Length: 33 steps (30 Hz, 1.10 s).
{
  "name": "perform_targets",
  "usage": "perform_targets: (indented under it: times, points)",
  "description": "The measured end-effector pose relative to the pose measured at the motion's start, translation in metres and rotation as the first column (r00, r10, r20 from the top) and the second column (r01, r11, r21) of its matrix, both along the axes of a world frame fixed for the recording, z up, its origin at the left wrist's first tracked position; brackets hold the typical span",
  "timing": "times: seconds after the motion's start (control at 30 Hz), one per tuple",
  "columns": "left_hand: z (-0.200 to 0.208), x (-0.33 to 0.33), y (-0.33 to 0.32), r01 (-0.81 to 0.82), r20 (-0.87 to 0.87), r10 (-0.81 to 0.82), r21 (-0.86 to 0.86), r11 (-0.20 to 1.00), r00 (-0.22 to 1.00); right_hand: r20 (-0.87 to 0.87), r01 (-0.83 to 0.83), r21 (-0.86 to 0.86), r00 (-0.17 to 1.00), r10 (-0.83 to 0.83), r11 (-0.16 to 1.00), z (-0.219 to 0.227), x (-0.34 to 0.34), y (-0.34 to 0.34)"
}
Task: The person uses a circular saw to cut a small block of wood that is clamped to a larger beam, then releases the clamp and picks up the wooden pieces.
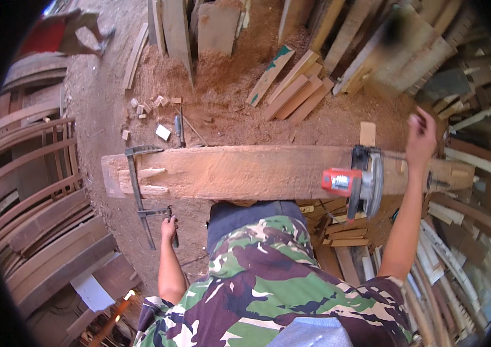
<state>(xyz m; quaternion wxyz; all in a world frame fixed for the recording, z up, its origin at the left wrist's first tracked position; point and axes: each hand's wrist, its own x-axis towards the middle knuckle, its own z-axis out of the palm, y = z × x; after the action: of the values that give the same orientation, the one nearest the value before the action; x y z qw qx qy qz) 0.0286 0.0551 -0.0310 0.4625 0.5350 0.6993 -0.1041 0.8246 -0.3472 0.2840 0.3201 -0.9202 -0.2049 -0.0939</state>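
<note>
A long, thick plank (240, 170) lies crosswise before me, dusted with sawdust. Near its left end, a dark metal bar clamp (134, 179) spans its width, beside thin wooden slivers (144, 173). My left hand (168, 227) is closed around the clamp's handle, just off the plank's near edge. On the right part of the plank rests a power saw (367, 179) with a red motor housing and a grey guard. Past the saw, my right hand (422, 136) is raised near the plank's far edge, fingers apart and slightly bent, with nothing visible in it.
Beyond the plank lie a screwdriver-like tool (178, 128), small wood blocks (141, 109) and stacked boards (297, 98). Tall boards (216, 29) stand at the back. Wooden frames (31, 156) line the left; timber strips (442, 260) fill the right. Another person (54, 34) is at the far left.
</note>
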Motion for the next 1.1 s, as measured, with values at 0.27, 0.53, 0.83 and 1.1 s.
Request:
perform_targets:
  times: [0.27,0.53,0.83,1.1]
  points:
    - [0.03,0.035,0.009,-0.017,-0.106,0.012,-0.048,0.999,0.994,-0.796,-0.378,-0.236,0.604,0.046,0.895,-0.373,0.215,0.157]
    - [0.067,0.049,-0.018,-0.065,-0.258,0.047,-0.062,0.996,0.965,-0.637,-0.514,-0.434,0.756,0.151,0.74,-0.566,0.156,0.224]
    - [0.052,0.05,0.001,0.032,-0.254,-0.036,-0.019,0.999,0.966,-0.432,0.065,-0.215,0.889,-0.154,0.975,-0.618,0.117,0.223]
    - [0.047,0.041,-0.004,0.106,-0.149,-0.091,0.09,0.99,0.985,-0.47,-0.422,-0.208,0.834,0.288,0.882,-0.498,-0.029,0.276]
